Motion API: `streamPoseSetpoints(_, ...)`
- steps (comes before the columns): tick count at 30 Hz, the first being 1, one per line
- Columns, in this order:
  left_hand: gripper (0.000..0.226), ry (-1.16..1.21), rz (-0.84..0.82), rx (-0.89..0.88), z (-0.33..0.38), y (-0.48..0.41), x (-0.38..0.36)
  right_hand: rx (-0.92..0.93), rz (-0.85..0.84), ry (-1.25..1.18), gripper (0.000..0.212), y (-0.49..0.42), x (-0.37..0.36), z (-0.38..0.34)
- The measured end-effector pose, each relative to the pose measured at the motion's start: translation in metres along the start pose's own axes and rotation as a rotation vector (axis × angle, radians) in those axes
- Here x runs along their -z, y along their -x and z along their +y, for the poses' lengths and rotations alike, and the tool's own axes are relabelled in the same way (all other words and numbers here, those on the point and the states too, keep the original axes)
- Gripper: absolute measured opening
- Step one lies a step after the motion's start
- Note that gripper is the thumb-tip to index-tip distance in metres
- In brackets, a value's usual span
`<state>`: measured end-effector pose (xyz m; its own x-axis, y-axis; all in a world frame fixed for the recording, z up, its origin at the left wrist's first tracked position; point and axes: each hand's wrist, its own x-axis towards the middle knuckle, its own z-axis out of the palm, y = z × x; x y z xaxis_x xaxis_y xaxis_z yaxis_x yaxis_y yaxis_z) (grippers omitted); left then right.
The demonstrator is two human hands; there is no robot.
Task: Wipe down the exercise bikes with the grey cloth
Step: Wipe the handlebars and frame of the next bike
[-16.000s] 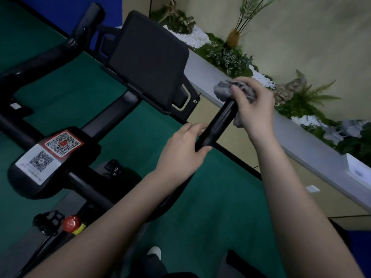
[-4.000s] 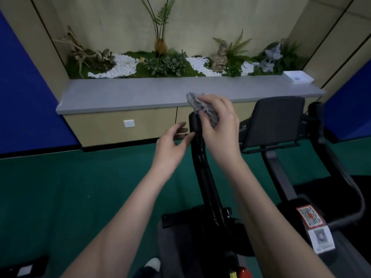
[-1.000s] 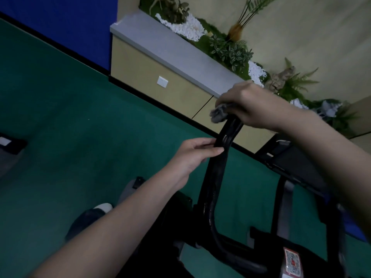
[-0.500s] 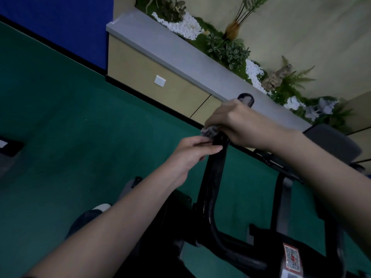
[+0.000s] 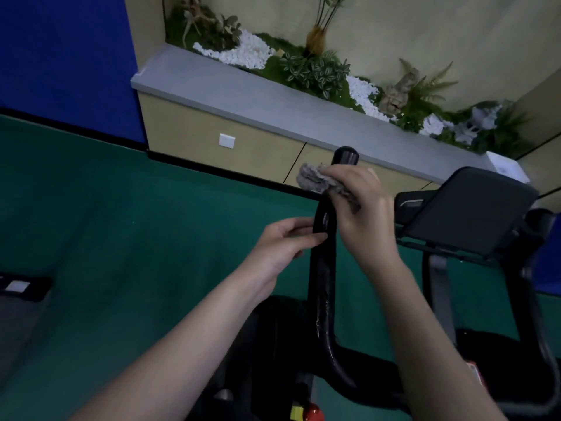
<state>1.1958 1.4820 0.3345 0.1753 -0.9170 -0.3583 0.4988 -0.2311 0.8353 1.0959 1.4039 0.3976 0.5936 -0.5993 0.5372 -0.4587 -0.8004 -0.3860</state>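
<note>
Green carpeted floor (image 5: 121, 208) across the left, below a deep blue wall panel (image 5: 60, 56) and a long grey-topped ledge (image 5: 243, 95) planted with ferns and white pebbles. Toward the middle, left hand (image 5: 282, 247), thumb and nearly straight fingers lightly pinching the upright glossy black handlebar tube (image 5: 323, 284) from its left side, apparently steadying it. Just right and higher, crumpled grey cloth (image 5: 315, 179) bunched against the same tube a little below its rounded end cap, held there by right hand (image 5: 361, 208), fingers curled round cloth and bar together. Farther right, flat dark rectangular console panel (image 5: 467, 211) on its bracket, touched by neither hand. Judged as mid-wipe on the upper stretch of this tube. Next move, likely: drag the cloth down toward the bend, shifting the left pinch lower or off to clear the path, with firm wrap pressure all round.
</note>
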Motion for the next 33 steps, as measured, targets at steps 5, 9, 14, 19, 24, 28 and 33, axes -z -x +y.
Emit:
streamPoseSetpoints(5,0.021,-0.086,-0.022,0.017,0.007,-0.001,0.003,-0.152,0.132,-0.119,0.031,0.01,-0.008,-0.011)
streamPoseSetpoints(9,0.02,-0.136,-0.062,0.026,0.012,-0.003,0.008,-0.241,0.426,-0.126,0.023,-0.016,0.007,-0.011)
streamPoseSetpoints(14,0.019,-0.197,-0.116,0.022,0.018,-0.005,0.012,-0.52,0.466,-0.051,0.021,-0.051,0.002,-0.001)
streamPoseSetpoints(19,0.019,-0.222,-0.131,0.026,0.02,-0.009,0.013,-0.789,0.331,-0.37,0.021,-0.05,-0.015,0.008)
streamPoseSetpoints(24,0.022,-0.244,-0.15,0.008,0.021,-0.014,0.012,-0.949,0.318,-0.609,0.028,-0.033,-0.021,0.01)
streamPoseSetpoints(28,0.019,-0.261,-0.148,0.004,0.02,-0.017,0.012,-1.018,0.347,-0.661,0.029,-0.021,-0.023,0.007)
streamPoseSetpoints(33,0.018,-0.269,-0.144,0.002,0.02,-0.02,0.013,-1.028,0.329,-0.648,0.029,-0.027,-0.021,0.002)
